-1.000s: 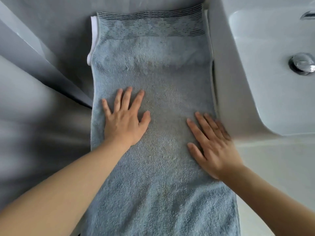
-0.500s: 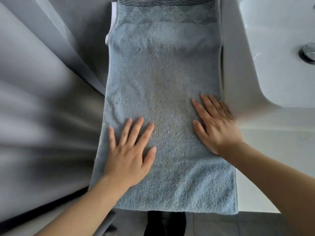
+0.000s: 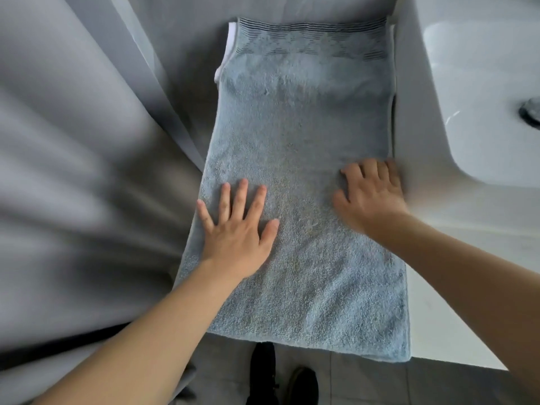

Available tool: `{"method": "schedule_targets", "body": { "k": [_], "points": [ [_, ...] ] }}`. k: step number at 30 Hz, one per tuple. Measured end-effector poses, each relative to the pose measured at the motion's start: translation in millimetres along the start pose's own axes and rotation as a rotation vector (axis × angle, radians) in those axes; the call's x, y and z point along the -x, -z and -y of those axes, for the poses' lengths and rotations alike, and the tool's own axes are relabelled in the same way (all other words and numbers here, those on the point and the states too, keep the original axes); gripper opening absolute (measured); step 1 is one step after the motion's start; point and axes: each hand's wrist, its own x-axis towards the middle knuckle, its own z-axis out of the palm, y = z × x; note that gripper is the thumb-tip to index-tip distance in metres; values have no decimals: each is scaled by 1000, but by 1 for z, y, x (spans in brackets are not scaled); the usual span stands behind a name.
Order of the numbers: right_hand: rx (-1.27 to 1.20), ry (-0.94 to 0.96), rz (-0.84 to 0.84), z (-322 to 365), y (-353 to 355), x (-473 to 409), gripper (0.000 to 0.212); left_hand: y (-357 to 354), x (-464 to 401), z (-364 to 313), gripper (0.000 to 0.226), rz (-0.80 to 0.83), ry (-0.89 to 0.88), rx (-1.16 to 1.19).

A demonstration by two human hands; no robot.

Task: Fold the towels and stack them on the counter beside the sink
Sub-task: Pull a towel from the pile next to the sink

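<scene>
Both hands, the left hand [image 3: 233, 229] and right hand [image 3: 369, 197], lay open and flat after sliding nearer along the blue towel [image 3: 301, 135], smoothing it on the desk [image 3: 455, 331] left of the sink [image 3: 482, 97] before folding.

No text, label, brand, number or sign can be read anywhere in the view; the blue towel [image 3: 304, 159] carries only a woven band of dark stripes and diamond shapes along its far end, with no lettering in it.
</scene>
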Motion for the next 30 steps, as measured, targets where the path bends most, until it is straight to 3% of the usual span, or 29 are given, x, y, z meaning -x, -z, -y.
{"method": "schedule_targets", "body": {
  "k": [4, 7, 10, 13, 25, 30],
  "points": [
    [-75, 30, -159, 3, 3, -39, 39, 4, -13, -1, 67, -23, 48, 26],
    [-125, 79, -249, 1, 7, -73, 50, 14, -40, -2, 66, -124, 30, 46],
    [-102, 98, -201, -4, -3, -91, 60, 24, -63, -5, 68, -258, 25, 110],
    [-90, 84, -163, -8, -16, -90, 59, 9, -65, -4, 68, -186, 11, 39],
    [-86, 65, -72, -6, -8, -93, 61, 6, -62, -4, 71, -200, 35, 34],
    [-74, 28, -69, -1, -2, -83, 52, 4, -61, -3, 70, -198, 30, 22]
  ]
}}
